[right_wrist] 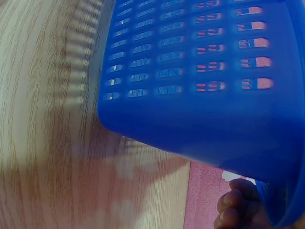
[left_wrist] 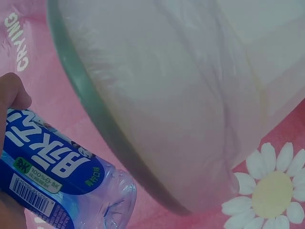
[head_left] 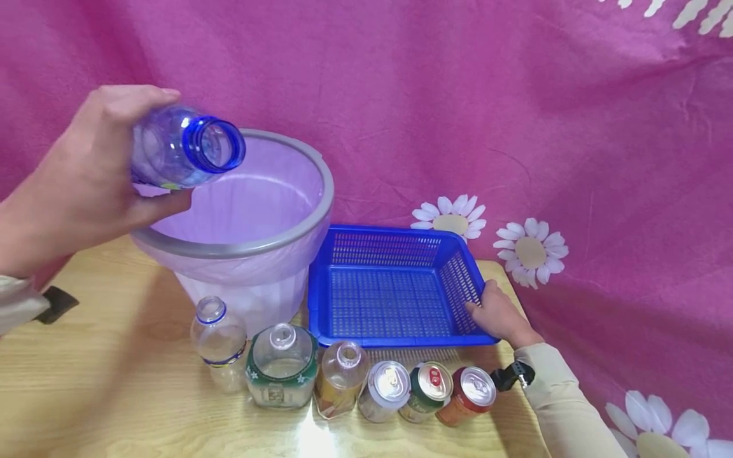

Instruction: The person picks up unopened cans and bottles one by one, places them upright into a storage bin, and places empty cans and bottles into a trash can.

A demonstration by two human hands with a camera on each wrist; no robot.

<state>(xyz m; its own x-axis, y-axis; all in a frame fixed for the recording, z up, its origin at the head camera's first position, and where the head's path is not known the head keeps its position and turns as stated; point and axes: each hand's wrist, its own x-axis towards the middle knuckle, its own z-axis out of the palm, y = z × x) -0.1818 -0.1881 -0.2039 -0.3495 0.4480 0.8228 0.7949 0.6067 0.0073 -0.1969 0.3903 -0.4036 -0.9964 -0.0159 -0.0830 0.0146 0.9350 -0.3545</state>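
Note:
My left hand (head_left: 94, 162) grips a clear plastic bottle with a blue neck (head_left: 186, 146), held tilted with its uncapped mouth toward me, over the left rim of the bin (head_left: 246, 248). A blue label (left_wrist: 52, 167) with white characters and a barcode wraps that bottle in the left wrist view. On the right, my right hand (head_left: 501, 312) holds the right rim of the blue plastic basket (head_left: 395, 305), thumb inside. The right wrist view shows its fingertips (right_wrist: 231, 198) curled under the basket's rim.
In front stand a clear bottle (head_left: 220, 343), a green-labelled jug (head_left: 282, 369), another bottle (head_left: 342, 380), and three drink cans, white (head_left: 383, 391), green (head_left: 426, 391) and red (head_left: 466, 395). A pink flowered cloth (head_left: 401, 114) hangs behind the wooden table (head_left: 103, 356).

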